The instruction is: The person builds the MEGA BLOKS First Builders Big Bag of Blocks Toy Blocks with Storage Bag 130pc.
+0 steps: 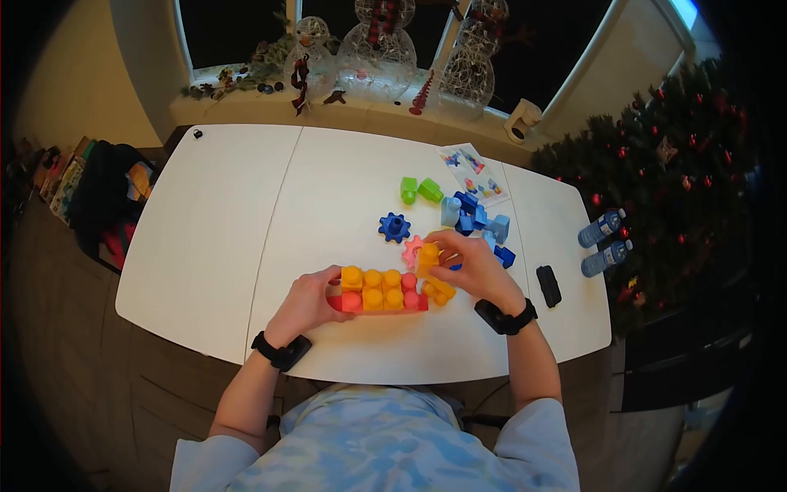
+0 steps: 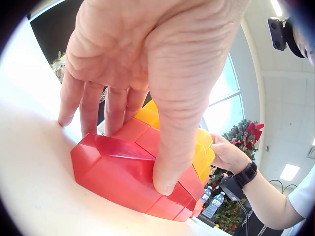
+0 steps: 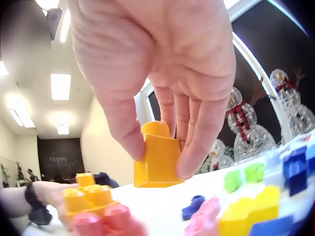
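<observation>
Block-stacking seems in hand: the left hand [image 1: 307,300] grips the red-and-yellow build [image 1: 372,300] on the worktop [image 1: 205,230]; the right hand [image 1: 475,264] pinches a yellow block [image 3: 160,162] just beside it. Next probably calls for aligning that block over exposed red studs [image 1: 410,281].

Right hand [image 3: 157,73] pinches an orange block [image 3: 158,162] between thumb and fingers, stud up. Lower left: red blocks [image 3: 106,228] and orange blocks [image 3: 98,195] clustered together, left hand [image 3: 53,193] beside them. Lower right: pink gear [image 3: 203,219] next to a yellow block [image 3: 248,214]; two green blocks [image 3: 233,181] and blue blocks [image 3: 295,169] beyond, wire snowmen [image 3: 248,137] behind.
</observation>
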Available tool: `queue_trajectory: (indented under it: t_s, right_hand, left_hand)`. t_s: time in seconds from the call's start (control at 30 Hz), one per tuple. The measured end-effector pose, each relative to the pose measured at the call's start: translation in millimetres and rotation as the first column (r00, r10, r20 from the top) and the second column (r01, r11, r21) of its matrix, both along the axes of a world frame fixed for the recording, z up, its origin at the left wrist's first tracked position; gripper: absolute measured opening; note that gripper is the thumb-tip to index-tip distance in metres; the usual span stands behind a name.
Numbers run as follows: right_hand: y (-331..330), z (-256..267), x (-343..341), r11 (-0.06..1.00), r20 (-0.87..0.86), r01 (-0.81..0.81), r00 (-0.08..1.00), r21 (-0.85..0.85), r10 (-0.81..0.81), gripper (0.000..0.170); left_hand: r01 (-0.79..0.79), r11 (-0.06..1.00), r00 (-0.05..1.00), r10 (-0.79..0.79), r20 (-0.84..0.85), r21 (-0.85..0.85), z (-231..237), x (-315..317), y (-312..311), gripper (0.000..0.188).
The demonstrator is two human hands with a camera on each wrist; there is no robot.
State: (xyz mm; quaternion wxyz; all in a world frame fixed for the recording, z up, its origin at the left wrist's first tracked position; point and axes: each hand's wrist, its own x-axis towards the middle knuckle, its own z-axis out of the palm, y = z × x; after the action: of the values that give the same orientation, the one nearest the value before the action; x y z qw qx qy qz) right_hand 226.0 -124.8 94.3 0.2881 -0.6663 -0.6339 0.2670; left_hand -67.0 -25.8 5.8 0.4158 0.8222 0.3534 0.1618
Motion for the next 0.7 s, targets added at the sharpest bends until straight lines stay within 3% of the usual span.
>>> queue_trajectory:
  t_s: [0.07, 0.13, 0.43, 0.5, 0.7]
  right_hand:
    - [-3.3, -5.3, -14.3, 0.990, -0.106, -0.116, 0.987, 0.079, 0.124, 0.039]
    - [-4.4, -14.8, -14.9, 0.991, -0.111, -0.123, 0.986, 0.050, 0.128, 0.039]
    - [-4.4, -30.4, -17.5, 0.985, -0.041, -0.144, 0.988, 0.099, 0.149, 0.037]
    - [-5.0, -31.4, -17.8, 0.981, 0.066, -0.166, 0.985, 0.096, 0.161, 0.036]
    - [-10.8, -27.4, -21.2, 0.987, 0.133, -0.131, 0.984, 0.094, 0.118, 0.039]
  left_hand:
    - [0.006, 1.000, 1.000, -0.006, 0.001, 0.012, -0.9, 0.3, 0.3, 0.068]
    - [0.004, 0.999, 1.000, -0.003, -0.022, 0.032, 0.2, 0.5, 0.5, 0.067]
    - [0.005, 0.997, 1.000, -0.007, 0.027, 0.075, -3.8, 0.5, 0.9, 0.060]
    - [0.004, 0.998, 0.999, -0.006, 0.034, 0.065, -0.9, 0.2, -0.3, 0.060]
    - [0.006, 0.998, 0.999, -0.009, 0.048, 0.069, -3.4, 0.9, -0.1, 0.060]
